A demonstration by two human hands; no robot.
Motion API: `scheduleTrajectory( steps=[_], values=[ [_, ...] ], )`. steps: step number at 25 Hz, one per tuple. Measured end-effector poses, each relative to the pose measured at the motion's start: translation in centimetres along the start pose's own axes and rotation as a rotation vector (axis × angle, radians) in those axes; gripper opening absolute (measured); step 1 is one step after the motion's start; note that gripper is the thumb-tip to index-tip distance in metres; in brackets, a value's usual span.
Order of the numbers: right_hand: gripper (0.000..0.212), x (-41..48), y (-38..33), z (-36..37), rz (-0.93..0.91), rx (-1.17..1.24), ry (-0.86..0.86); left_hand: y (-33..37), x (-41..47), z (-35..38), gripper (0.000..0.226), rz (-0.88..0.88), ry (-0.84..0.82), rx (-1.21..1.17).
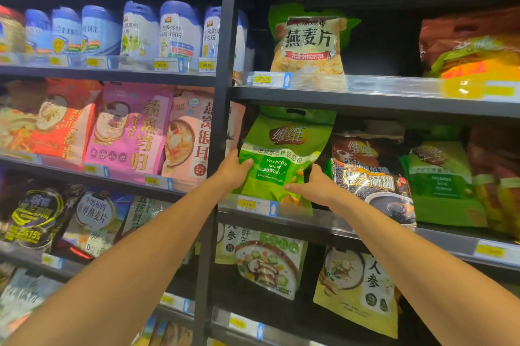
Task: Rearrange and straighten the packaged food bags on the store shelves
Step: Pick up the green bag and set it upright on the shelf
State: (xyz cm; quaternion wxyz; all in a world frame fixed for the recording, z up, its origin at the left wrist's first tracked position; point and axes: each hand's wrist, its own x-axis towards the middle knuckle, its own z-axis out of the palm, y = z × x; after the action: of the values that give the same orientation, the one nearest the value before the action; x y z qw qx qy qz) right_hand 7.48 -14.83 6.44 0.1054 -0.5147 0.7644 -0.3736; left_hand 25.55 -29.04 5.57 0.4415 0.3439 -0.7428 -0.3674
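Two hands: both reach forward onto one bag on the middle shelf of the right bay.
Left hand [235, 169]: grips the bag's left edge, thumb laid over the front, remaining fingers hidden behind the pack.
Right hand [312, 186]: grips the lower right edge, thumb across the front, fingers tucked out of sight behind.
Green soybean powder bag [281, 154]: held between the hands at the left end of the shelf, tilted with its top leaning right; its foot sits behind the clear shelf rail [332, 220], and I cannot tell whether it rests on the board.
Progress: judged early to middle, as this bag is in hand but not yet upright or squared to the rail.
Left to do: the black sesame bag [371, 176] just beside it slumps forward, the second green bag [439, 185] leans, and the packs at the far right look jumbled.
In the way: the dark upright post [222, 120] is close to the left hand, and the sesame bag crowds the right hand, so I judge there is little room to swing the pack.
Below: the vegetable soup bag [267, 261] and the ginseng bag [357, 289] both stand crooked.
Left bay: the pink bag [129, 131] and its neighbours overlap one another.
Above: the oat bag [309, 41] stands alone and roughly upright; the red and yellow packs [472, 55] lie heaped.
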Motion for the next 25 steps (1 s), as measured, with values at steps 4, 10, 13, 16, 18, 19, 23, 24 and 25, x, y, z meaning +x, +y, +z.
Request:
scheduleTrajectory(
  steps=[4, 10, 13, 16, 18, 19, 23, 24, 25],
  values=[
    [0.117, 1.4, 0.6, 0.7, 0.008, -0.015, -0.002, -0.6, 1.8, 1.0, 0.046, -0.133, -0.042, -0.037],
    [0.088, 2.3, 0.1, 1.2, -0.021, -0.02, 0.051, -0.7, 3.7, 1.2, 0.049, -0.212, -0.043, -0.049],
    [0.087, 2.6, -0.7, 0.9, -0.036, 0.021, 0.096, -0.4, 4.1, 1.1, 0.04, -0.253, -0.042, -0.15],
    [0.067, 2.9, -1.7, -0.5, -0.06, 0.096, 0.185, 0.6, 4.3, 0.7, 0.033, -0.231, -0.038, -0.184],
    [0.046, 3.0, -2.3, -1.6, -0.055, 0.154, 0.234, 2.1, 4.0, 0.1, 0.034, -0.21, -0.044, -0.167],
    [0.039, 3.0, -2.5, -2.1, -0.048, 0.183, 0.258, 2.9, 3.6, -0.3, 0.035, -0.204, -0.055, -0.163],
    [0.032, 2.6, -3.4, -3.8, -0.03, 0.315, 0.293, 5.8, 1.6, -1.7, 0.034, -0.217, -0.066, -0.177],
    [0.032, 2.3, -3.5, -4.2, -0.025, 0.348, 0.299, 6.3, 0.9, -2.0, 0.026, -0.225, -0.061, -0.196],
    [0.032, 1.9, -3.6, -4.5, -0.016, 0.383, 0.304, 6.7, 0.3, -2.3, 0.02, -0.229, -0.067, -0.216]
  ],
)
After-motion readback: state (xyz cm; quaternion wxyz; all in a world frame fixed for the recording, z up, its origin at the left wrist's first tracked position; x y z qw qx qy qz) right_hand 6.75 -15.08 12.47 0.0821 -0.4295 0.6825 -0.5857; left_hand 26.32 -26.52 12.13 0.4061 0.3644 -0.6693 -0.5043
